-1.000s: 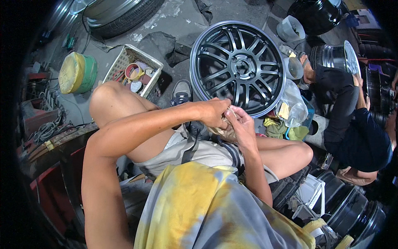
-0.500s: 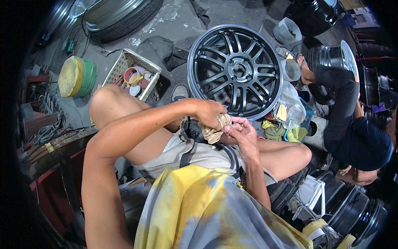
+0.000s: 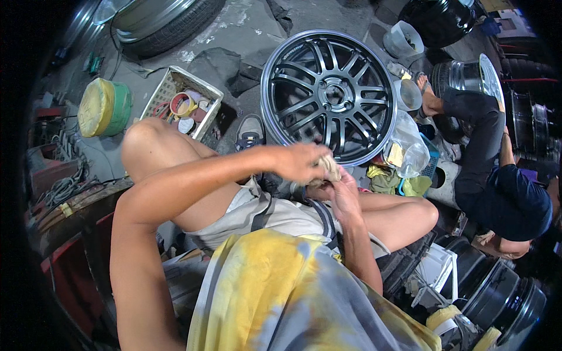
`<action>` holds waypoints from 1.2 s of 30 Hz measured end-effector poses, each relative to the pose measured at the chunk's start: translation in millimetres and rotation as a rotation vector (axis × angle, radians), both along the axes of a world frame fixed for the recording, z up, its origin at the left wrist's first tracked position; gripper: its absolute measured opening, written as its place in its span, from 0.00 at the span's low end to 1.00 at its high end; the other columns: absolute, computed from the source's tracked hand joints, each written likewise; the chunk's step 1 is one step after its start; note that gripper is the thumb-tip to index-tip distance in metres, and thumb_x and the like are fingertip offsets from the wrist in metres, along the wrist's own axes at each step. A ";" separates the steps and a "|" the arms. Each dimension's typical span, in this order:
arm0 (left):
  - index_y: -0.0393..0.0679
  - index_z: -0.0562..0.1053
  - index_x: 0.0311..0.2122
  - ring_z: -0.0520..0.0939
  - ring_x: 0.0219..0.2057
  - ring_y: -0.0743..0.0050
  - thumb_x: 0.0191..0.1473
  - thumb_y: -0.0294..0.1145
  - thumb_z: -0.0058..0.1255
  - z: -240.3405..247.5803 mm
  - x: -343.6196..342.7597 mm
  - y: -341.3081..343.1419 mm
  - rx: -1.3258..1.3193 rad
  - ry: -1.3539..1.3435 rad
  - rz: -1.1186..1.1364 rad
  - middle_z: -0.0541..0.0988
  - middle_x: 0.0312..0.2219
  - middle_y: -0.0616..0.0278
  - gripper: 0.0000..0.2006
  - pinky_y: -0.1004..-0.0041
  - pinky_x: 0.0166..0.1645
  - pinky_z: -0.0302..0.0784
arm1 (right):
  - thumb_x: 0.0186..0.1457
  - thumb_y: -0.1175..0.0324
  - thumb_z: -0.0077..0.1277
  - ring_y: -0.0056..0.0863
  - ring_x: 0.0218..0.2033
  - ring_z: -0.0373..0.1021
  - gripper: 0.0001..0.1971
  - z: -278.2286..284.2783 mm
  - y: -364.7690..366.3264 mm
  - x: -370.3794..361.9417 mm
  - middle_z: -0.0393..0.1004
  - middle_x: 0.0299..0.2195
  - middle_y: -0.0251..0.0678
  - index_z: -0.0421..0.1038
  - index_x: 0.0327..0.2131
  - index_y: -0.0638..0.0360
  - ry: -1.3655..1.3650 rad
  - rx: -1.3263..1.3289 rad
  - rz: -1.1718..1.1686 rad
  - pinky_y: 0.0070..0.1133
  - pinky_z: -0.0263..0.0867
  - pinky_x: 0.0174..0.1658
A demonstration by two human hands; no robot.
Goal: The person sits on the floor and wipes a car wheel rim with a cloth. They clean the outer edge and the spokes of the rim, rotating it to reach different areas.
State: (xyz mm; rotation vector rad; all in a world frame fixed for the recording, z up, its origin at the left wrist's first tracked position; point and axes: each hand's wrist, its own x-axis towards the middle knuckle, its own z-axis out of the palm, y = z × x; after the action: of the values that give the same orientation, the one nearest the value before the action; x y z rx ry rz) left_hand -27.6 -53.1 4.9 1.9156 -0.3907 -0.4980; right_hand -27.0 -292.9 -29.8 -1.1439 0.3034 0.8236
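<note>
In front of my lap, a crumpled beige cloth (image 3: 329, 168) is bunched up between my two hands, a little blurred. My left hand (image 3: 300, 162) comes in from the left and closes over it, with the fingertips smeared by motion. On the other side my right hand (image 3: 345, 198) pinches the same cloth, its fingers partly hidden behind it. Just beyond my hands lies a dark multi-spoke wheel rim (image 3: 335, 95) with a bright polished edge, face up on the floor. Neither hand visibly grips the rim.
A cream plastic crate (image 3: 211, 110) with tape rolls and a green-and-yellow tub (image 3: 105, 108) stand at the left. Translucent buckets (image 3: 404, 40), a clear plastic bag (image 3: 414, 153) and rags (image 3: 383, 181) lie right of the rim. Another person (image 3: 503, 193) sits at the far right beside more wheels.
The bunched cloth has shifted up and to the right with both hands, and it is now blurred. My left hand has moved further across toward the right one. The view has shifted slightly.
</note>
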 end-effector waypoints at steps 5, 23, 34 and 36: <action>0.43 0.72 0.54 0.81 0.41 0.30 0.64 0.56 0.52 -11.1 -23.7 -20.9 0.226 -0.077 0.170 0.75 0.45 0.41 0.26 0.48 0.46 0.80 | 0.69 0.65 0.52 0.28 0.54 0.73 0.14 -6.3 16.5 -25.5 0.75 0.53 0.32 0.70 0.55 0.56 0.358 0.322 -0.298 0.28 0.72 0.57; 0.31 0.79 0.43 0.85 0.42 0.34 0.62 0.46 0.55 -13.1 9.6 11.6 0.407 0.140 0.029 0.83 0.36 0.34 0.22 0.50 0.48 0.81 | 0.71 0.60 0.52 0.20 0.40 0.74 0.13 45.0 -2.4 -18.5 0.80 0.40 0.33 0.76 0.47 0.61 -0.009 0.026 0.070 0.20 0.64 0.42; 0.41 0.85 0.43 0.89 0.45 0.52 0.53 0.35 0.60 39.2 -1.1 -50.2 0.688 0.018 -0.550 0.87 0.43 0.50 0.14 0.58 0.46 0.85 | 0.62 0.75 0.60 0.27 0.35 0.77 0.11 23.1 -31.2 66.2 0.82 0.39 0.38 0.80 0.47 0.68 -0.951 -0.756 0.181 0.22 0.73 0.42; 0.41 0.85 0.44 0.89 0.45 0.52 0.53 0.32 0.61 56.5 -4.9 -69.1 0.648 0.016 -0.570 0.87 0.44 0.51 0.14 0.58 0.46 0.86 | 0.61 0.76 0.59 0.34 0.37 0.77 0.12 16.5 -22.2 89.0 0.80 0.41 0.42 0.80 0.48 0.66 -1.259 -0.917 0.219 0.26 0.73 0.45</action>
State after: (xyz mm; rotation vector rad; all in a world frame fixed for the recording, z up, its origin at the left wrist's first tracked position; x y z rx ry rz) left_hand -32.5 -122.2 61.4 2.4088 -0.8527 -1.1171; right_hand 61.9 -315.1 -13.3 -2.3429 -0.5777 -0.0348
